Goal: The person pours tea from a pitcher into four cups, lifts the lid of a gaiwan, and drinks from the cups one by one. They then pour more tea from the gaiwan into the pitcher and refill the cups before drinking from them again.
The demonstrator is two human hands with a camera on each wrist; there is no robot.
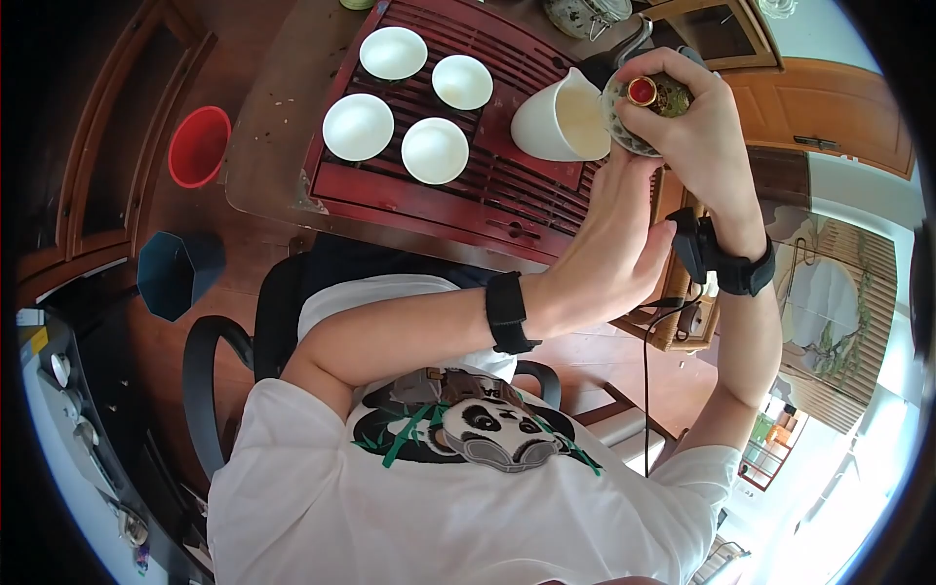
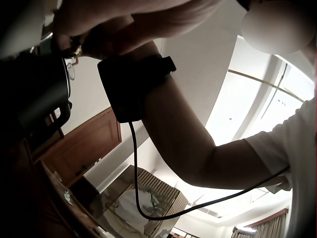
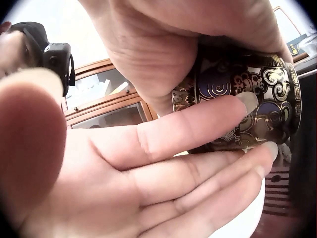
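My right hand [image 1: 692, 127] grips a lidded tea bowl [image 3: 247, 99] with a dark body patterned in gold and purple. Its lid carries a red and gold knob [image 1: 642, 92], where the right thumb and a finger lie. The bowl is tilted beside the mouth of a white pitcher [image 1: 546, 117], which holds pale liquid. Straight fingers of my left hand [image 1: 609, 234] touch the bowl's side from below, as the right wrist view shows. In the dim left wrist view the left hand [image 2: 143, 22] crosses the top.
Several white cups [image 1: 435, 151] stand on a red slatted tea tray [image 1: 409, 200], left of the pitcher. Behind the right hand shows a dark kettle's spout [image 1: 636, 39]. A glass jar [image 1: 585, 15] sits at the back. A red bin [image 1: 200, 146] and a dark blue bin [image 1: 180, 275] stand on the floor.
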